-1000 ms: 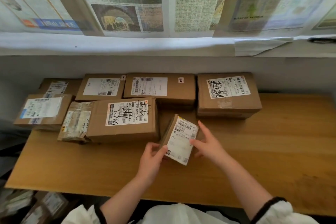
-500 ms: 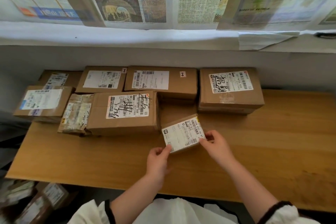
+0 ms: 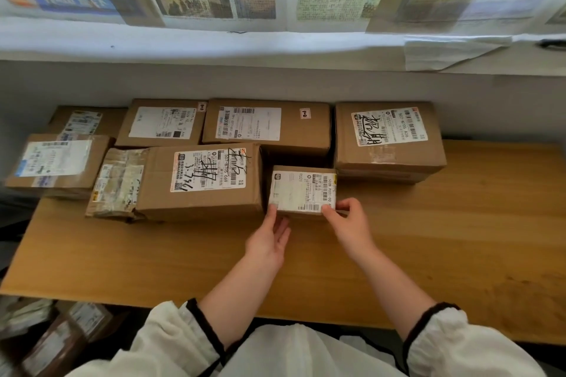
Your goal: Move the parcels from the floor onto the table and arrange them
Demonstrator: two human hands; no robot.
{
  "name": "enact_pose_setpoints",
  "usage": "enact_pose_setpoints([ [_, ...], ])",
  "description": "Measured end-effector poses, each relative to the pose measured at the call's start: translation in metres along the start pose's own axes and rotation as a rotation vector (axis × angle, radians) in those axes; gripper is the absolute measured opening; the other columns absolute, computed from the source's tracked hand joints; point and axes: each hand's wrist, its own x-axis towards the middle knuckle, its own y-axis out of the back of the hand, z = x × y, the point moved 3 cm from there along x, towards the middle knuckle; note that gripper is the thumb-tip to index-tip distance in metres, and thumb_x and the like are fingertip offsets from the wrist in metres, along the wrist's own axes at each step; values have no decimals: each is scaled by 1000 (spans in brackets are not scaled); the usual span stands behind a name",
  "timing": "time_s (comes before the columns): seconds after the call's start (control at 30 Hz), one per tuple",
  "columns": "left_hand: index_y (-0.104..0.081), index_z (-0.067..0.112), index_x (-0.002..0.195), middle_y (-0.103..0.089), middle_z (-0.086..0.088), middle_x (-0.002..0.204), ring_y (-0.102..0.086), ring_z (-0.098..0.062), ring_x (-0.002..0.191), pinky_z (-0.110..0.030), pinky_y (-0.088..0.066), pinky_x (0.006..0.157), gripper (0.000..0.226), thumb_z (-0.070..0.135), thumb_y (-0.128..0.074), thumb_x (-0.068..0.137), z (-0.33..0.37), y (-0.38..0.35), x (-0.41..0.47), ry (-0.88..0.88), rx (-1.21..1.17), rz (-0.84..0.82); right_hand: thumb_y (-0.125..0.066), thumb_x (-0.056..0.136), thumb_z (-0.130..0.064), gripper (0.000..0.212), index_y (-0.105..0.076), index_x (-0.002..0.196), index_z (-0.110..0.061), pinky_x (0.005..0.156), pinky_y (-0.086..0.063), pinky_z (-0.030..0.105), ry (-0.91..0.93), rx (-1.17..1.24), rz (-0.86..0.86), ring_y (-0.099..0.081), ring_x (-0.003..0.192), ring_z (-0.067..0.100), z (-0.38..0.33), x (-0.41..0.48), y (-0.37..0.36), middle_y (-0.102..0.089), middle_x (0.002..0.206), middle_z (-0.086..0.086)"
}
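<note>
A small brown parcel (image 3: 301, 190) with a white label lies flat on the wooden table (image 3: 459, 239), label up. It fits into the gap between a large labelled box (image 3: 202, 184) on its left and another box (image 3: 389, 138) on its right. My right hand (image 3: 349, 223) pinches its near right corner, thumb on the label. The thumb of my left hand (image 3: 269, 242) touches the near left corner, and its fingers lie straight along the front.
More parcels line the back of the table: two boxes (image 3: 266, 125) (image 3: 162, 127), two at the far left (image 3: 58, 162) (image 3: 81, 121) and a taped packet (image 3: 118, 184). Further parcels (image 3: 61, 340) lie on the floor at lower left. A wall with newspapers rises behind.
The small parcel, held tilted above the table before, has been turned label up and set down flat in the gap between the two boxes. Both hands moved forward with it.
</note>
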Motion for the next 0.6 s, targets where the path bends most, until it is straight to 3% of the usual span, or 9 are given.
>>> enact_pose_setpoints([
  [0.37, -53, 9, 121, -65, -11, 99, -65, -22, 87, -38, -50, 80, 45, 30, -67, 84, -4, -6, 7, -15, -27, -39, -65, 86, -19, 23, -51, 105, -18, 69, -40, 10, 116, 59, 2, -51, 88, -4, -8, 0, -9, -55, 97, -14],
  [0.5, -51, 6, 125, -64, -13, 99, -66, -23, 85, -36, -52, 75, 49, 31, -65, 85, -6, -7, 6, -20, -27, -29, -65, 86, -14, 29, -53, 112, -12, 80, -43, 16, 136, 96, -3, -55, 96, 7, -11, 4, -10, -59, 106, -5],
  [0.6, -50, 5, 125, -64, -12, 97, -67, -23, 84, -36, -53, 74, 50, 30, -66, 85, -3, -13, 6, -18, -37, -34, -65, 87, -16, 25, -53, 109, -14, 77, -42, 13, 122, 125, 20, -55, 92, 5, -13, 8, -10, -59, 104, -5],
])
